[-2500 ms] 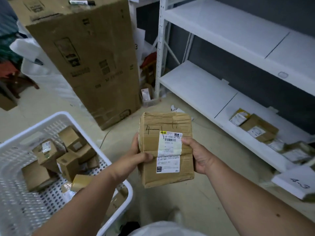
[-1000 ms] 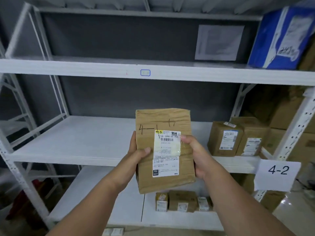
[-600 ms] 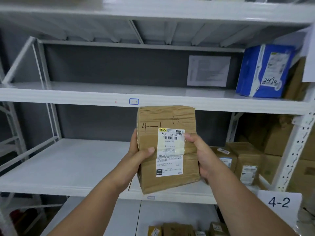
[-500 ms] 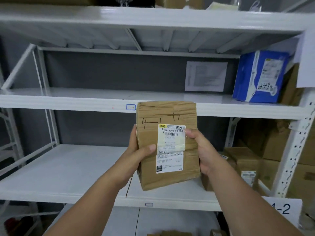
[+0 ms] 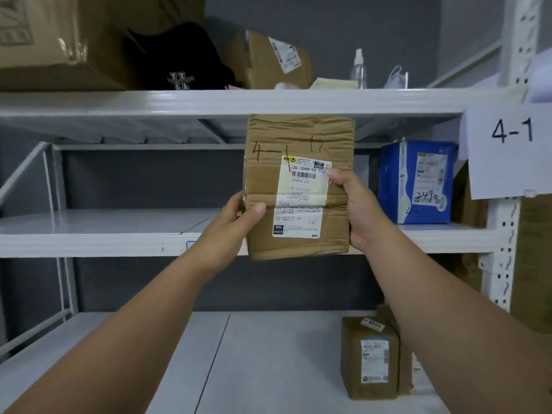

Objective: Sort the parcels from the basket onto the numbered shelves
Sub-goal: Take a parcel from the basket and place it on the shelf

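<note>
I hold a brown cardboard parcel [image 5: 298,138] upright with both hands in front of the white shelving. "4-1" is handwritten on it above a white shipping label. My left hand [image 5: 239,216] grips its left edge and my right hand [image 5: 355,204] grips its right edge. A paper sign reading "4-1" [image 5: 510,150] hangs on the right upright. The parcel hovers in front of the middle shelf [image 5: 89,243], level with that sign. The basket is out of view.
A blue parcel [image 5: 418,182] stands on the middle shelf at the right. The top shelf [image 5: 179,103] carries a big carton [image 5: 59,40], a black cap [image 5: 179,61], a taped box and a spray bottle. A brown parcel [image 5: 370,358] stands on the lower shelf.
My view has tilted up from the floor basket past the 4-2 shelf to the 4-1 level. Both hands have lifted the parcel higher, keeping the same grip.
</note>
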